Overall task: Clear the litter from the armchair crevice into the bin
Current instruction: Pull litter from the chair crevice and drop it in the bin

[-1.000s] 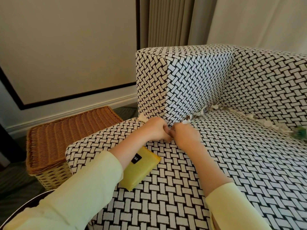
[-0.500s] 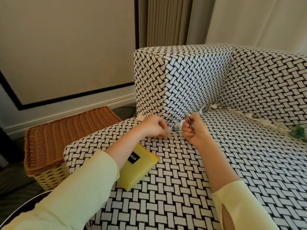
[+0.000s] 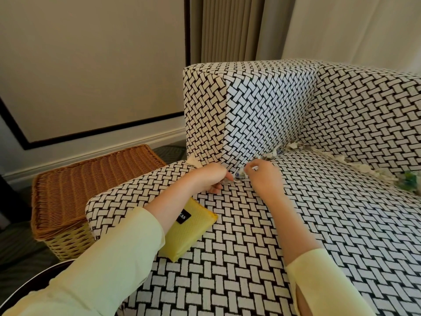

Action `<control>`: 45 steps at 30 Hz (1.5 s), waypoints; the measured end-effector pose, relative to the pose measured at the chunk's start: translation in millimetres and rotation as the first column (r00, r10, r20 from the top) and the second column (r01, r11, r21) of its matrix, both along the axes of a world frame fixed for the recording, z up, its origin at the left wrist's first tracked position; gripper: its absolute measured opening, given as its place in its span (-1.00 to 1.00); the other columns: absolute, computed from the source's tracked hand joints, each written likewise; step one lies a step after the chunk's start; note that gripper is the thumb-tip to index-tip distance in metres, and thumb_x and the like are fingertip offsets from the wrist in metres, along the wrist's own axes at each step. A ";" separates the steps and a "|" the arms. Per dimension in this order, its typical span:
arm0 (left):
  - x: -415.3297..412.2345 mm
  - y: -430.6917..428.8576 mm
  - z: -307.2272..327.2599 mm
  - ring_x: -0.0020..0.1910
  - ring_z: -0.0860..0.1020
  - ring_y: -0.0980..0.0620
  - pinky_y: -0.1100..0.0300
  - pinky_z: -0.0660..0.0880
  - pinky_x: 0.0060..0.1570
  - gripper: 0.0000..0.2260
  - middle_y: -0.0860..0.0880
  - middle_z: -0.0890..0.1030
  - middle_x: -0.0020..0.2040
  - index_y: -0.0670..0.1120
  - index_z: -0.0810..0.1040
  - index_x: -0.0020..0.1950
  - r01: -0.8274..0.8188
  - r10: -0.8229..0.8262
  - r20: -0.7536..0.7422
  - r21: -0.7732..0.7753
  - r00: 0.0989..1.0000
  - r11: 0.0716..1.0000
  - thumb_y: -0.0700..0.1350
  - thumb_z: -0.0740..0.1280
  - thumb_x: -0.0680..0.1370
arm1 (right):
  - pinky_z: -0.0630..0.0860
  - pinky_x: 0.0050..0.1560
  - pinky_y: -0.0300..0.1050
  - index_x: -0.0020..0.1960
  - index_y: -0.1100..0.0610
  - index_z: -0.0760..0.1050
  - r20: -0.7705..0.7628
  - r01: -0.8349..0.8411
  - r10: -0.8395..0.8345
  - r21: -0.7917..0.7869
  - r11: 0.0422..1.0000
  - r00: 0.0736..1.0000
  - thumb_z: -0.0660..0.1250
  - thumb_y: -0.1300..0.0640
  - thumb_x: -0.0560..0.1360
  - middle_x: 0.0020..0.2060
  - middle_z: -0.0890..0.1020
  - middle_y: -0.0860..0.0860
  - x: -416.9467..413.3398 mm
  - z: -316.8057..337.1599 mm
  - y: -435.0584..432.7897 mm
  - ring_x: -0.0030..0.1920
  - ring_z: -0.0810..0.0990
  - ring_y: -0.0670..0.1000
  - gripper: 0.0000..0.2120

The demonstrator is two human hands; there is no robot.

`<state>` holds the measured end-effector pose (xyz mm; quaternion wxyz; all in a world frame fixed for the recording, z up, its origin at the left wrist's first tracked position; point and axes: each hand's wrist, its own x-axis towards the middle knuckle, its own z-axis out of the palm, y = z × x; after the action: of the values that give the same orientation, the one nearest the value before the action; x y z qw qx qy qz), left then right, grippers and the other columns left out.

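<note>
Right hand (image 3: 262,179) fingers curled, pinching a litter scrap (image 3: 238,176) at the foot of the armrest (image 3: 262,115). Left hand (image 3: 211,180) curled just beside it (grip unclear). More litter (image 3: 373,172) lines the crevice beyond right hand.

**Soft daylight from the upper right, with wide-angle bending at the edges**

The curtain (image 3: 341,26) in the upper right glows pale and nearly washes out. The armrest (image 3: 262,110) reads cool white on its inner face and creamier on the face turned to the left. Shadows are soft-edged: a dim band lies under the left sleeve (image 3: 102,258) across the pouch (image 3: 193,233), and the floor (image 3: 20,247) at lower left sinks to near black. The weave is crisp at the centre, while the litter (image 3: 410,181) at the right edge is smeared. The trim (image 3: 102,130) on the left wall slants and bows.
</note>
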<state>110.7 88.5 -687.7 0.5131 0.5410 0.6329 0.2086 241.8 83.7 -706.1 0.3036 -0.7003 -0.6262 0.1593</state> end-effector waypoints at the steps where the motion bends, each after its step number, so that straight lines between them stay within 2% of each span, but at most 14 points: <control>1: 0.5 0.2 -0.8 -0.36 0.29 0.08 0.28 0.33 -0.43 -0.83 -0.05 0.32 -0.26 -0.15 0.54 -0.08 -0.012 0.012 -0.005 -0.001 1.000 1.000 -0.21 0.15 0.57 | 0.32 -0.46 -0.27 0.08 0.07 0.54 0.070 -0.014 0.015 -0.027 1.000 0.997 0.24 0.06 0.54 -0.10 0.59 0.02 0.2 -2.1 0.0 -0.34 0.46 -0.08 -0.81; 5: -0.7 4.4 -5.7 -0.39 0.26 0.09 0.28 0.29 -0.45 -0.75 -0.05 0.32 -0.30 -0.09 0.49 -0.25 -0.046 0.046 0.012 0.002 0.999 0.999 -0.20 0.11 0.57 | 0.46 -0.21 -0.19 0.12 0.02 0.57 0.291 -0.071 0.104 -0.122 0.990 0.951 0.28 -0.12 0.48 0.00 0.63 0.02 -3.7 -2.6 0.1 -0.07 0.56 0.00 -0.68; 12: -5.0 0.3 -2.2 -0.41 0.23 0.10 0.27 0.28 -0.44 -0.75 -0.01 0.26 -0.36 -0.19 0.49 -0.09 -0.051 0.053 0.099 -0.020 0.994 0.998 -0.15 0.05 0.61 | 0.39 -0.25 -0.17 0.07 0.09 0.56 0.419 -0.040 0.076 -0.093 0.995 0.905 0.17 -0.08 0.55 -0.09 0.61 0.03 -11.4 -6.3 4.0 -0.12 0.54 0.03 -0.70; 19: -9.6 -3.3 4.3 -0.45 0.23 0.13 0.34 0.25 -0.51 -0.78 0.01 0.28 -0.39 -0.15 0.49 -0.13 -0.022 0.032 0.174 -0.054 0.984 0.998 -0.27 0.07 0.56 | 0.25 -0.41 -0.19 -0.19 0.10 0.47 -0.206 0.045 -0.037 0.035 0.998 0.978 0.12 0.05 0.59 -0.38 0.47 -0.02 -2.4 -6.1 3.8 -0.41 0.36 -0.05 -0.74; 20: -10.6 -4.5 5.5 -0.45 0.23 0.13 0.35 0.24 -0.52 -0.77 0.00 0.29 -0.38 -0.16 0.48 -0.14 -0.017 0.026 0.177 -0.054 0.984 0.998 -0.29 0.04 0.55 | 0.20 -0.47 -0.22 -0.24 0.10 0.42 -0.412 0.073 -0.072 -0.014 0.997 0.908 0.11 0.07 0.60 -0.45 0.38 -0.04 -2.0 -4.3 4.3 -0.49 0.28 -0.08 -0.72; 22: -10.3 -5.9 8.2 -0.45 0.24 0.11 0.36 0.24 -0.57 -0.74 -0.03 0.30 -0.36 -0.17 0.44 -0.19 -0.048 0.053 0.198 -0.028 0.979 0.998 -0.36 -0.01 0.50 | 0.12 -0.63 -0.28 -0.27 0.12 0.37 -0.850 0.014 -0.167 -0.185 0.983 0.500 0.06 0.14 0.58 -0.54 0.27 -0.05 -2.2 3.1 2.9 -0.62 0.17 -0.12 -0.73; 24: -8.5 -7.1 12.3 -0.49 0.26 0.10 0.35 0.24 -0.64 -0.70 -0.06 0.31 -0.38 -0.16 0.40 -0.28 -0.128 0.115 0.261 0.033 0.958 0.991 -0.42 -0.03 0.44 | 0.05 -0.73 -0.36 -0.31 0.13 0.31 -0.968 -0.194 -0.246 -0.250 0.949 0.046 0.03 0.18 0.56 -0.63 0.24 -0.06 -6.2 8.1 -0.7 -0.69 0.13 -0.13 -0.73; 26: -6.6 -7.9 16.4 -0.59 0.27 0.10 0.36 0.21 -0.64 -0.68 -0.08 0.29 -0.42 -0.16 0.36 -0.38 -0.185 0.128 0.363 0.127 0.923 0.974 -0.46 -0.05 0.38 | 0.03 -0.75 -0.38 -0.33 0.16 0.30 -0.936 -0.352 -0.317 -0.248 0.902 -0.152 0.00 0.19 0.56 -0.65 0.25 -0.04 -16.2 10.2 -6.9 -0.72 0.15 -0.12 -0.70; 28: -4.4 -12.2 21.7 -0.60 0.28 0.10 0.31 0.22 -0.59 -0.68 -0.08 0.29 -0.45 -0.15 0.34 -0.43 -0.152 0.049 0.382 0.245 0.923 0.958 -0.47 -0.04 0.36 | 0.03 -0.76 -0.37 -0.33 0.18 0.31 -0.896 -0.435 -0.383 -0.259 0.862 -0.225 0.01 0.19 0.55 -0.62 0.28 0.00 -27.7 8.5 -10.0 -0.72 0.16 -0.10 -0.70; 32: 1.7 -24.0 24.9 -0.42 0.35 0.09 0.32 0.33 -0.41 -0.66 0.01 0.39 -0.41 -0.08 0.40 -0.42 0.008 -0.074 0.122 0.471 0.990 0.882 -0.44 0.06 0.40 | 0.09 -0.74 -0.37 -0.31 0.20 0.33 -0.852 -0.487 -0.457 -0.296 0.822 -0.255 0.09 0.18 0.56 -0.56 0.37 0.06 -40.5 14.8 -19.1 -0.70 0.24 -0.09 -0.72; 39: 0.7 -36.6 9.8 -0.24 0.41 0.21 0.35 0.38 -0.20 -0.58 0.10 0.46 -0.26 0.02 0.42 -0.39 0.235 -0.187 -0.144 0.641 0.972 0.730 -0.52 0.13 0.32 | 0.43 -0.64 -0.29 -0.25 0.30 0.41 -0.806 -0.481 -0.385 -0.145 0.865 -0.450 -0.08 0.32 0.57 -0.56 0.53 0.17 -45.4 20.8 -29.8 -0.49 0.53 0.06 -0.65; 41: -2.6 -35.6 10.8 -0.21 0.45 0.21 0.32 0.44 -0.13 -0.57 0.14 0.48 -0.26 0.02 0.42 -0.38 0.240 -0.215 -0.121 0.661 0.969 0.711 -0.53 0.12 0.31 | 0.54 -0.27 -0.26 -0.17 0.29 0.42 -0.864 -0.473 -0.361 -0.170 0.864 -0.350 -0.06 0.27 0.59 -0.34 0.55 0.17 -49.6 25.1 -32.6 -0.26 0.51 0.03 -0.68; 43: -7.9 -31.5 11.5 -0.20 0.49 0.18 0.27 0.48 -0.06 -0.59 0.12 0.51 -0.28 0.01 0.44 -0.34 0.210 -0.219 -0.070 0.659 0.973 0.722 -0.52 0.11 0.33 | 0.43 0.07 -0.15 -0.09 0.30 0.44 -0.811 -0.472 -0.414 -0.199 0.859 -0.413 -0.02 0.23 0.60 -0.17 0.54 0.16 -50.8 24.3 -30.5 -0.06 0.52 0.06 -0.71; 45: -14.3 -27.1 13.8 -0.14 0.52 0.08 0.18 0.51 0.00 -0.60 0.07 0.53 -0.26 0.00 0.47 -0.31 0.168 -0.217 0.000 0.635 0.976 0.754 -0.50 0.10 0.36 | 0.47 0.06 -0.12 0.00 0.26 0.44 -0.786 -0.449 -0.450 -0.249 0.858 -0.425 0.05 0.21 0.60 -0.09 0.53 0.14 -51.6 18.7 -26.0 0.07 0.53 0.01 -0.78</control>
<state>96.5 61.4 -673.9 0.3434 0.7358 0.4476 0.3746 190.1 57.7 -687.3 0.4835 -0.2728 0.0074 0.8317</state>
